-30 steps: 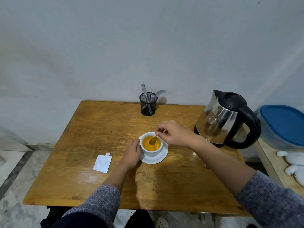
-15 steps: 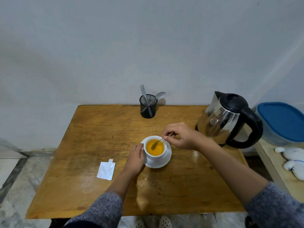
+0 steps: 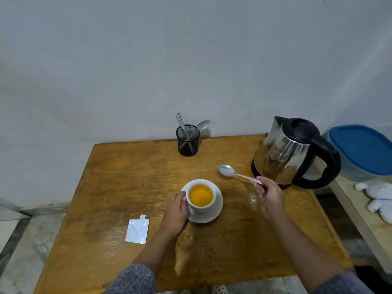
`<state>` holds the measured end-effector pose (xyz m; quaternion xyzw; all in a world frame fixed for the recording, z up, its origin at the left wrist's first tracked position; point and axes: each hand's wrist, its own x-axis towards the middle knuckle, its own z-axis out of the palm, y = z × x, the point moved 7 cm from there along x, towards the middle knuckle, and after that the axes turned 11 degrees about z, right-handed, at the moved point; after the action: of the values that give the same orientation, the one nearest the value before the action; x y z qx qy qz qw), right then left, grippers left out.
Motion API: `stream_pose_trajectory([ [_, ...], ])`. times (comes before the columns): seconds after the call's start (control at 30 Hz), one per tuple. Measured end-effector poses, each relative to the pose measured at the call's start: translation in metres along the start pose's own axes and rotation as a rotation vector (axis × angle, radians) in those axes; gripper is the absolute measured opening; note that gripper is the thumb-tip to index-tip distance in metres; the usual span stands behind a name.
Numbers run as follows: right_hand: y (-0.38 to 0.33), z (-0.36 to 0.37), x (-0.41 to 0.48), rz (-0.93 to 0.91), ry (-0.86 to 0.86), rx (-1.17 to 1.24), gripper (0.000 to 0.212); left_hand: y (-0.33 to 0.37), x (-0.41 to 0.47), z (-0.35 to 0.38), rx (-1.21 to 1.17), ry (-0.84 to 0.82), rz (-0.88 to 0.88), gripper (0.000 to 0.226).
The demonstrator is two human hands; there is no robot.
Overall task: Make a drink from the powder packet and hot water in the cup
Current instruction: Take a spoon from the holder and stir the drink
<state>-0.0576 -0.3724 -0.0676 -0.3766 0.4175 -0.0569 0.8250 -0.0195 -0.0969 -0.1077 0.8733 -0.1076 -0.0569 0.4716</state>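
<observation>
A white cup (image 3: 204, 205) full of orange drink stands on a white saucer (image 3: 214, 215) in the middle of the wooden table (image 3: 127, 177). My left hand (image 3: 176, 211) grips the cup's left side. My right hand (image 3: 268, 196) holds a metal spoon (image 3: 228, 171) by its handle, out of the cup, to its upper right, with the bowl pointing left above the table. The white powder packet (image 3: 137, 230), torn open, lies flat left of my left arm. A steel kettle (image 3: 288, 153) with a black lid and handle stands at the table's right rear.
A black mesh holder (image 3: 188, 140) with a fork and a spoon stands at the back edge by the wall. To the right, a lower surface carries a blue-lidded container (image 3: 362, 149) and white objects (image 3: 379, 198). The floor shows left of the table.
My right hand has lifted the spoon out of the drink and carried it right, toward the kettle. My left hand stays on the cup. The camera has shifted slightly.
</observation>
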Motion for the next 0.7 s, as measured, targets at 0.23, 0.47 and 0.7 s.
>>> stream_pose_trajectory([
  [0.23, 0.049, -0.021, 0.005, 0.092, 0.181, -0.087, 0.015, -0.002, 0.001, 0.001, 0.004, 0.009, -0.015, 0.029],
  [0.47, 0.062, -0.022, 0.009, 0.017, 0.247, -0.648, 0.013, 0.000, 0.000, 0.000, -0.017, -0.002, -0.027, 0.030],
  [0.7, 0.065, -0.009, 0.011, -0.102, 0.163, -1.091, 0.017, -0.001, 0.001, -0.001, -0.032, -0.015, -0.030, 0.030],
])
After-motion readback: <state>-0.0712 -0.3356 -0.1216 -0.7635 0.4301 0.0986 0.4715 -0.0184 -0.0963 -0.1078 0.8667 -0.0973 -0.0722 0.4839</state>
